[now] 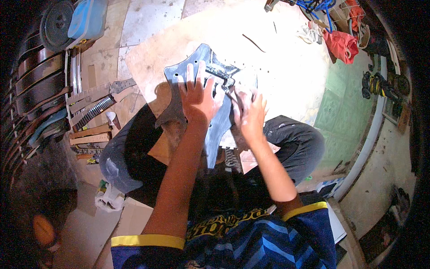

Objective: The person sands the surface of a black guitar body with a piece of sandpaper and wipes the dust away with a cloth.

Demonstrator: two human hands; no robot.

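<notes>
A grey-blue, sharp-pointed guitar body [216, 134] lies across my lap and a pale board. Small holes and dark cut-outs show in its upper part. My left hand [197, 96] rests flat on its face, fingers spread and dusted white, with nothing in its grasp. Beside it, my right hand [248, 110] is closed at the body's right edge, close to the cut-out. The right fingers are bunched together and slightly blurred. Whatever they may pinch is hidden, and strong glare washes out that side.
The pale board [152, 58] reaches away beyond my knees. A ribbed dark rod [96, 111] and wood strips [91, 134] lie left, near stacked curved dark pieces [42, 83]. A blue container [87, 20] stands far left. At far right are a red cloth [341, 46] and blue cord [316, 5].
</notes>
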